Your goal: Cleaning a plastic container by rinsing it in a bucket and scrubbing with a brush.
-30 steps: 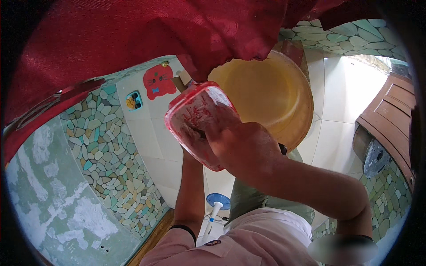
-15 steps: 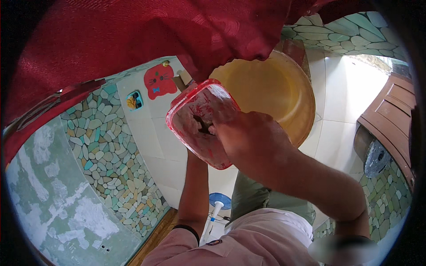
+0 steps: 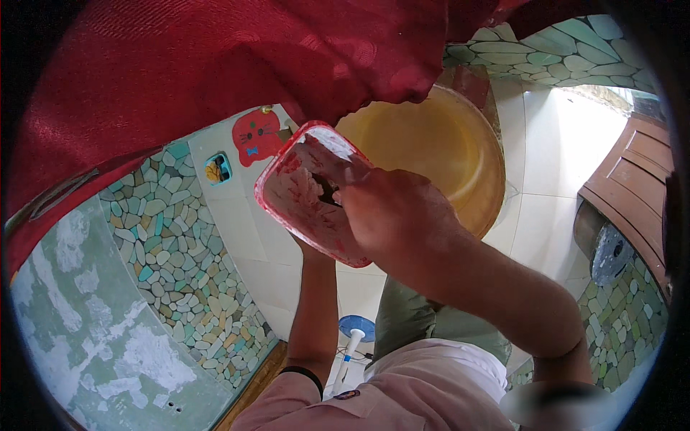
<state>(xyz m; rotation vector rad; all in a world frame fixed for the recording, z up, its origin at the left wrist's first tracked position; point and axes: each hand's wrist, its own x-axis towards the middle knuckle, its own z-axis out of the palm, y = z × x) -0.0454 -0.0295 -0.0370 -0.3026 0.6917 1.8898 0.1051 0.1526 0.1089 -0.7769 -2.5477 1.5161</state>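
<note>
A red rectangular tub (image 3: 267, 172), smeared inside with whitish paste, is tilted in front of my body. My left hand (image 3: 307, 248) holds it from beneath; the tub hides those fingers. My right hand (image 3: 402, 215) reaches over the near right rim, its fingers closed on a dark flat tool (image 3: 327, 191) inside the tub. Paste clings beside that tool, and its full shape is hidden by the fingers and the paste.
Red cloth (image 3: 237, 57) hangs across the top. Beyond the tub stands a large yellowish round basin (image 3: 424, 136). Around are a red cat-shaped mat (image 3: 257, 136), a small blue box (image 3: 218, 168), a blue-and-white standing item (image 3: 353, 329), a pebbled strip (image 3: 180, 251) and a brown door (image 3: 632, 194).
The tub and both hands have shifted slightly left and a little upward in view. My right hand keeps its grip on the dark tool inside the tub.
</note>
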